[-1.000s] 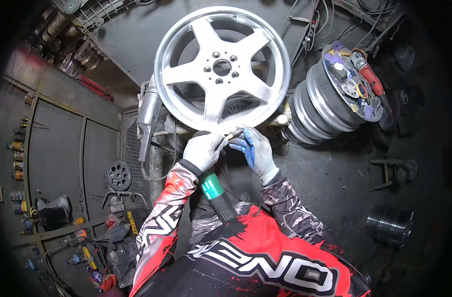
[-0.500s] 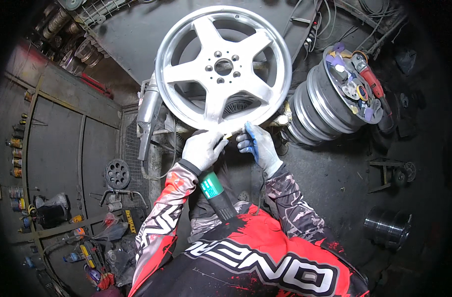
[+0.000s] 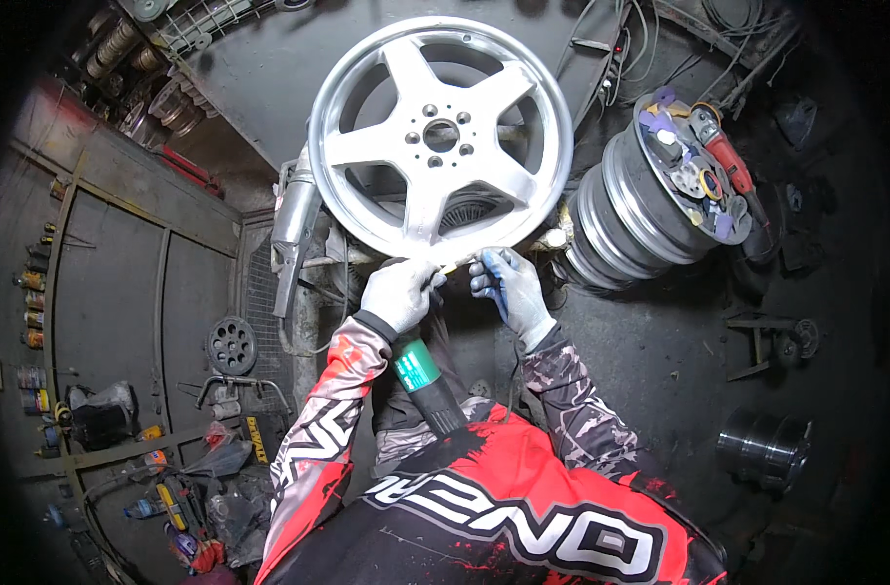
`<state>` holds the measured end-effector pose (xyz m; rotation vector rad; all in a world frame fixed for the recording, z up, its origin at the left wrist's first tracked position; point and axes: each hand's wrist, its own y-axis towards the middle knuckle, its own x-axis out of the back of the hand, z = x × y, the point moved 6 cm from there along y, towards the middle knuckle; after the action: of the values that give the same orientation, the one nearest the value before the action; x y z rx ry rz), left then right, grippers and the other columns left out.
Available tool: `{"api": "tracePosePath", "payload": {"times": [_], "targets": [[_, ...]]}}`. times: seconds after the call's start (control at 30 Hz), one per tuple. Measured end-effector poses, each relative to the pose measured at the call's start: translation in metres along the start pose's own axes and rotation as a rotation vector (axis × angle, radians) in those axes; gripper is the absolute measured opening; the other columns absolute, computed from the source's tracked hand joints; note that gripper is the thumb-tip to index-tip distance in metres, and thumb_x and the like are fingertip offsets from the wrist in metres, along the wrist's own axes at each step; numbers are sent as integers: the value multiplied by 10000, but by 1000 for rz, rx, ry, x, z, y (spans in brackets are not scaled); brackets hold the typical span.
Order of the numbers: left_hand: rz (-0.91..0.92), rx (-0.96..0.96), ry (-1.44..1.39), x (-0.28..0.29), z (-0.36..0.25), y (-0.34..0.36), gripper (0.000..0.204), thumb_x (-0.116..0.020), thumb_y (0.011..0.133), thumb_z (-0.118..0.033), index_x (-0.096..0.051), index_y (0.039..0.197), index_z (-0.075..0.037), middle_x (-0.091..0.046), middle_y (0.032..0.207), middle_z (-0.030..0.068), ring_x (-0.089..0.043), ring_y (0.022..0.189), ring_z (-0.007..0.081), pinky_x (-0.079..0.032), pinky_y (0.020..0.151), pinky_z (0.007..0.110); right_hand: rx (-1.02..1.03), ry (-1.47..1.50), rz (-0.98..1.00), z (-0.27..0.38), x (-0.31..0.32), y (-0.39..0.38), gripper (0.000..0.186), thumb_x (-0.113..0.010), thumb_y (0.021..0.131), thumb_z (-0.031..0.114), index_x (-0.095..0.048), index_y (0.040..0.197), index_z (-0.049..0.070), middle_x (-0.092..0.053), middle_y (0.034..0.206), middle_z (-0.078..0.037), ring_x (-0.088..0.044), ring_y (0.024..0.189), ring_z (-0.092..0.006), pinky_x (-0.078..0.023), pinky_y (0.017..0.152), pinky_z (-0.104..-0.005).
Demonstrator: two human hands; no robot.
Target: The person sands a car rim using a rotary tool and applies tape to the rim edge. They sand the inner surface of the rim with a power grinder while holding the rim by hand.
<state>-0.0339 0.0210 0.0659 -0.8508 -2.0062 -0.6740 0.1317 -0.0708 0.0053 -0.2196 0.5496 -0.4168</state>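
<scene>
A white five-spoke alloy wheel rim with a shiny outer lip faces me. Just below its near edge, my left hand, in a pale glove, is closed around a small thin piece with a yellow part. My right hand, its glove stained blue at the fingers, has the fingers curled and pinched at the piece's other end. What kind of piece it is, I cannot make out. Below my left wrist, a green and black cylindrical tool body lies against my lap.
To the right, stacked rims carry sanding pads and a red angle grinder. A metal cylinder hangs left of the wheel. A dark rim barrel lies on the floor at right. Cans, bags and tools crowd the lower left.
My right index finger has bent down toward the small piece. My left hand and the wheel have hardly shifted.
</scene>
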Motion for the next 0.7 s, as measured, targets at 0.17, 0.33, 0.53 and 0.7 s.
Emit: {"api": "tracePosePath", "payload": {"times": [0.17, 0.33, 0.53, 0.7], "targets": [[-54, -62, 32, -1, 5, -4, 212, -658, 952, -256, -686, 1104, -110, -709, 922, 162, -695, 860, 377, -552, 735, 455, -52, -41, 99, 9, -9, -2, 273, -608, 1034, 202, -643, 1218, 3, -693, 964, -61, -667, 756, -117, -563, 682, -268], [10, 9, 32, -1, 0, -1, 227, -648, 968, -292, -643, 1113, -117, -706, 888, 159, -697, 834, 373, -547, 722, 465, 27, -121, 171, 7, -3, 5, 261, -618, 1028, 199, -666, 1199, 6, -705, 961, -47, -654, 755, -96, -546, 675, -240], [17, -4, 68, -4, 7, -1, 232, -653, 965, -308, -647, 1090, -113, -705, 880, 153, -696, 816, 373, -541, 707, 478, 34, -152, 169, 10, -9, -1, 244, -636, 1023, 211, -681, 1158, 12, -703, 945, -39, -644, 756, -87, -536, 671, -232], [14, 8, 47, -3, 1, -1, 213, -649, 967, -296, -663, 1066, -108, -705, 886, 150, -696, 824, 371, -543, 714, 473, 29, -208, 93, 10, -5, 0, 226, -639, 1025, 226, -693, 1105, 22, -688, 896, -21, -623, 724, -75, -518, 649, -223]]}}
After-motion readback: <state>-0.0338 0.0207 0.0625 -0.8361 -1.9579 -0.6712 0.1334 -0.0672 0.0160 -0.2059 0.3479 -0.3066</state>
